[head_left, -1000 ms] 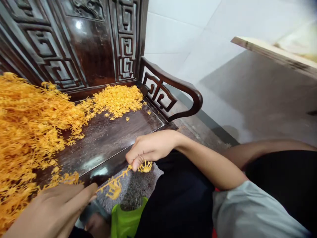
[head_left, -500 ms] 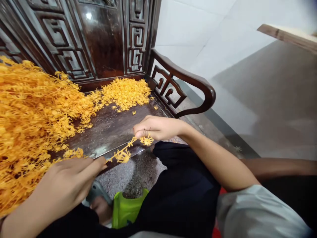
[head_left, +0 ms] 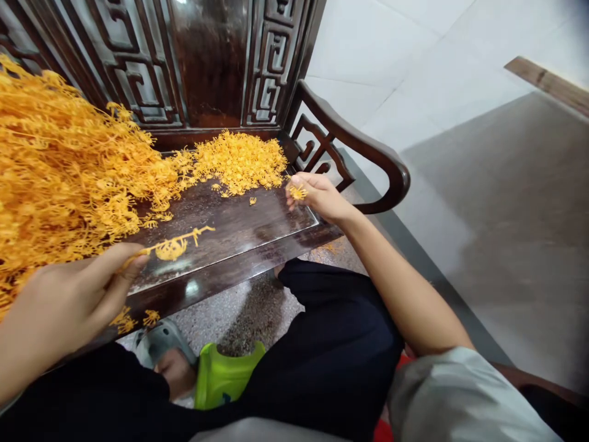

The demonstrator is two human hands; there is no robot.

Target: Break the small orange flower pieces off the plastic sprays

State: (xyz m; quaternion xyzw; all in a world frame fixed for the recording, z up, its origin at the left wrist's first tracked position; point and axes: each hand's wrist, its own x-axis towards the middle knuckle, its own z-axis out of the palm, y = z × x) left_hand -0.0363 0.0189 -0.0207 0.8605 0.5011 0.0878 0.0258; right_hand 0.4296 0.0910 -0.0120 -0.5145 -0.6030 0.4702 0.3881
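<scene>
My left hand (head_left: 85,298) pinches a thin yellow plastic stem (head_left: 189,236) between thumb and forefinger. A spidery flower-like piece (head_left: 171,248) is still attached to the stem, which points right over the bench seat. At the seat's right end, my right hand (head_left: 319,195) has its fingers curled around a small loose yellow plastic flower piece (head_left: 298,193). Just left of that hand lies a low heap of similar loose pieces (head_left: 242,161). A far bigger pile of yellow stems with pieces on them (head_left: 78,172) spreads across the left, behind my left hand.
The dark wooden bench (head_left: 239,224) has a carved back (head_left: 211,67) and a curved armrest (head_left: 368,147) on the right. Under its front edge are a green plastic stool (head_left: 225,374) and a foot in a grey clog (head_left: 165,341). A white wall (head_left: 368,49) stands beyond.
My right hand has come away from the stem and moved up and right to the loose heap, with a small piece in it. My left hand has moved left with the stem.
</scene>
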